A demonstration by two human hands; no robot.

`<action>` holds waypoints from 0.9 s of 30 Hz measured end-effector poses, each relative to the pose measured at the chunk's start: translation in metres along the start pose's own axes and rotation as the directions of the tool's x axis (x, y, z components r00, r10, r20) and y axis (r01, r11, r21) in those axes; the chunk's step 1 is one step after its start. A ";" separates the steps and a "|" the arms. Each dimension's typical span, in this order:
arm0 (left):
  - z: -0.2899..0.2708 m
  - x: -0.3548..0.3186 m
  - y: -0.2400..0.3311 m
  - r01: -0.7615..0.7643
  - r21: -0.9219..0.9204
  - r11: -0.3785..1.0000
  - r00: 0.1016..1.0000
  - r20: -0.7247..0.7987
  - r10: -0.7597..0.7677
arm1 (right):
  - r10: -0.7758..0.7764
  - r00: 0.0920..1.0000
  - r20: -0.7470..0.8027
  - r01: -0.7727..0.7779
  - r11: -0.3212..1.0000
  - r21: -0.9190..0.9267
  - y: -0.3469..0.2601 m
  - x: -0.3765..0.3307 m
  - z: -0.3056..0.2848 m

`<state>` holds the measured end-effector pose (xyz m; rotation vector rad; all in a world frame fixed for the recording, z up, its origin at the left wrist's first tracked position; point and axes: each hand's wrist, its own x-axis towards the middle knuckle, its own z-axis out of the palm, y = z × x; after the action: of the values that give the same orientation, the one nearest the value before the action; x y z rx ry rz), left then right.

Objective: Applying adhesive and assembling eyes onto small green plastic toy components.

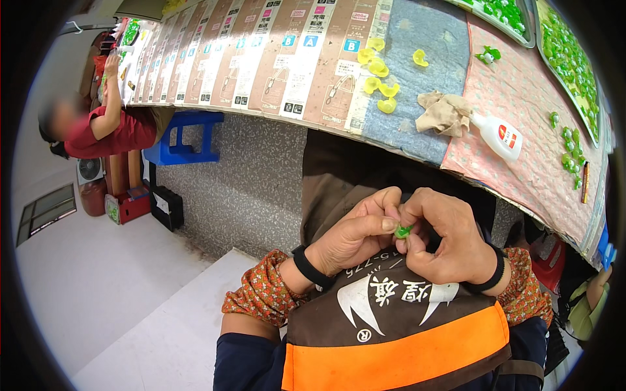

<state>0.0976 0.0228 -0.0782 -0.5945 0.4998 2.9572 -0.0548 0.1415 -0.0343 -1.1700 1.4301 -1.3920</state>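
Above my apron, my left hand [365,233] and my right hand [445,236] meet, both with fingers pinched on one small green plastic piece [403,231]. Fingertips cover much of it, so its full shape cannot be made out. On the table beyond lie several yellow translucent curved pieces [387,105], with one more yellow piece [420,58] apart from them. A white squeeze bottle [501,137] lies on its side, its nozzle by a crumpled beige cloth [443,114]. Green-and-white small parts [572,151] are scattered at the table's right.
Trays of green parts [505,18] and of mixed green and yellow parts [570,62] stand at the far right. A thin brown stick [585,182] lies near the table edge. At the far left, a person in a red shirt [107,133] sits on a blue stool [186,138].
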 end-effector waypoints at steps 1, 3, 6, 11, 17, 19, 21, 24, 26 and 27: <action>0.000 0.000 0.000 0.004 0.003 1.000 1.000 -0.006 -0.004 | -0.005 1.000 0.001 0.005 1.000 -0.005 -0.001 0.000 0.000; 0.000 0.000 -0.002 -0.022 -0.008 1.000 1.000 0.009 0.023 | -0.009 1.000 0.002 0.009 1.000 -0.009 -0.001 0.001 -0.001; 0.000 0.001 -0.003 -0.049 -0.023 0.999 0.998 0.023 0.050 | 0.002 1.000 0.001 -0.002 1.000 -0.003 -0.001 0.001 0.000; 0.000 0.000 -0.001 0.005 -0.001 1.000 1.000 -0.025 -0.005 | 0.009 1.000 0.002 -0.009 1.000 -0.006 -0.001 0.000 0.000; 0.000 0.001 -0.003 -0.050 -0.032 0.998 0.999 0.015 0.051 | 0.001 1.000 0.007 -0.001 1.000 -0.018 0.000 0.001 -0.001; -0.002 0.001 -0.003 -0.041 -0.032 0.999 0.999 0.026 0.042 | 0.009 1.000 -0.004 -0.009 1.000 -0.004 -0.001 0.000 0.001; -0.003 0.002 -0.005 -0.045 -0.043 0.998 0.998 0.032 0.047 | 0.017 1.000 -0.014 -0.017 1.000 0.011 -0.001 0.000 0.001; 0.001 0.002 -0.002 -0.027 -0.019 0.999 1.000 0.010 0.027 | 0.026 1.000 -0.014 -0.025 1.000 0.018 -0.001 -0.001 0.001; 0.003 0.002 0.000 -0.003 0.014 1.000 1.000 -0.020 0.003 | 0.012 1.000 -0.012 -0.012 1.000 0.005 -0.001 0.000 0.000; 0.003 0.003 0.000 -0.005 0.011 1.000 1.000 -0.020 0.005 | 0.013 1.000 -0.013 -0.013 1.000 0.004 -0.001 0.000 0.000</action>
<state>0.0938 0.0234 -0.0763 -0.6238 0.5197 2.9536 -0.0548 0.1412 -0.0335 -1.1493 1.4403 -1.3956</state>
